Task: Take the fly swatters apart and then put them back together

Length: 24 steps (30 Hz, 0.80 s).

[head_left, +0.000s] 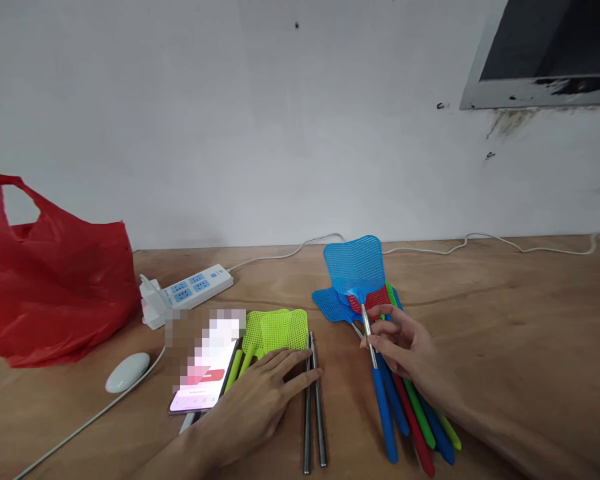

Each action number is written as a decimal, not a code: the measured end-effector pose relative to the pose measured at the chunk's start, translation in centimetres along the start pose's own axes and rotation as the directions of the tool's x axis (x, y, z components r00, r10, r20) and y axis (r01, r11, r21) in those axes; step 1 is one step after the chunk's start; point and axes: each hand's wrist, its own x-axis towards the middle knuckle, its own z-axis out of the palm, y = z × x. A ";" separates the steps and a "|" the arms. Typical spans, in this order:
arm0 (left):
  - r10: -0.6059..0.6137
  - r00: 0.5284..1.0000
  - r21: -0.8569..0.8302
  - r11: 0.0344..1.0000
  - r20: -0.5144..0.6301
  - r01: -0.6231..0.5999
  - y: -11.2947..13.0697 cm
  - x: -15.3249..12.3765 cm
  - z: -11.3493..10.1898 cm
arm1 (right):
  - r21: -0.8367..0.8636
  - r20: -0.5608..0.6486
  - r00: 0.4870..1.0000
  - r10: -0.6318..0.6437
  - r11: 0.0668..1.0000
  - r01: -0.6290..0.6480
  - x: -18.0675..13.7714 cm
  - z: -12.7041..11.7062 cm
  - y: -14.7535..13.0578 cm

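A blue fly swatter (356, 263) with a metal shaft is pinched between the thumb and fingers of my right hand (405, 343). Beneath it lies a pile of fly swatters: a red mesh head (375, 300) shows, along with red, green (420, 415), blue and yellow-green handles fanned toward me. My left hand (267, 397) rests palm down with its fingers stretched out, partly covering yellow-green fly swatters (287, 328). Its fingertips reach over two slim metal rods (307, 427) lying side by side. The swatters' lower parts are hidden by that hand.
A lit phone (205, 380) lies left of my left hand, partly blurred out. Farther left are a white mouse-shaped object (128, 372), a white power strip (197, 287) with a plug, and a red plastic bag (65, 287). A white cable (445, 252) runs along the wall.
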 end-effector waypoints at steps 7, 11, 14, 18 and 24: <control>-0.014 1.000 -0.011 1.000 0.021 0.014 -0.1 -0.1 0.0 | 0.245 -0.027 0.989 0.147 0.960 -0.136 0.0 0.3 -0.6; -0.036 0.999 -0.026 0.999 0.017 0.037 -0.2 -0.1 0.2 | 0.315 0.017 0.981 0.194 0.930 -0.190 0.0 0.2 -0.5; -0.038 0.999 -0.040 0.998 0.004 0.038 -0.4 -0.2 0.4 | 0.361 0.016 0.981 0.193 0.914 -0.186 -0.1 0.2 -0.5; -0.036 0.999 -0.052 0.998 -0.008 0.035 -0.4 -0.3 0.5 | 0.406 0.039 0.978 0.203 0.892 -0.201 -0.2 0.2 -0.6; -0.056 0.998 -0.055 0.997 0.000 0.055 -0.5 -0.4 0.6 | 0.410 0.013 0.981 0.196 0.893 -0.184 -0.2 0.1 -0.3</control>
